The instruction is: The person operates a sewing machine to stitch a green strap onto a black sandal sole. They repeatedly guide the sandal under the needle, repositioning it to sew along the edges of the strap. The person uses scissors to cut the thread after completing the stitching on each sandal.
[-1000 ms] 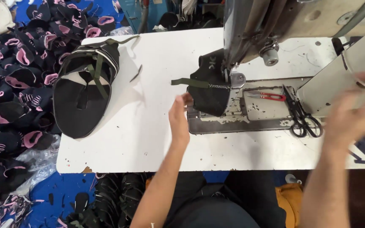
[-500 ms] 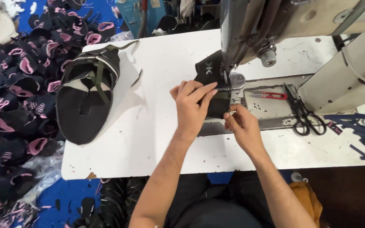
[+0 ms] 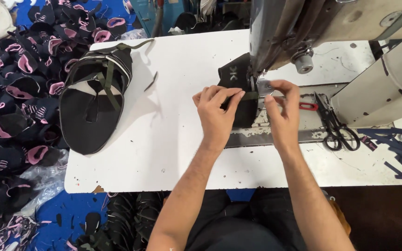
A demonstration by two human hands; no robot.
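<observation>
I'm looking down at the sewing machine (image 3: 331, 23) on the white counter (image 3: 177, 139), and both hands are in at the needle end. My left hand (image 3: 217, 114) lies flat over the black shoe-upper piece (image 3: 238, 93), fingers (image 3: 231, 95) together and pressed on the olive strap (image 3: 250, 96) that crosses it. My right hand (image 3: 280, 111) sits just right of the presser foot, thumb and forefinger pinched together on the strap's free end, as far as I can tell; what exactly is between them is too small to make out.

The piece sits far centre on the counter, tucked under the machine head, its near edge hanging over the worn metal bed plate (image 3: 275, 135).

To do this well, I'd judge the strap wants to lie square across the upper with no twist, held flat by the left hand while the right keeps light tension. Fingertips should stay clear of the needle path, and pressure should be even so the fabric doesn't creep.

Black scissors (image 3: 336, 130) lie on the bed to the right, beside a red-handled tool (image 3: 308, 106). A stack of finished uppers with straps (image 3: 94, 102) rests at the left of the counter, and black-and-pink cut pieces (image 3: 15, 93) pile up beyond the left edge.
</observation>
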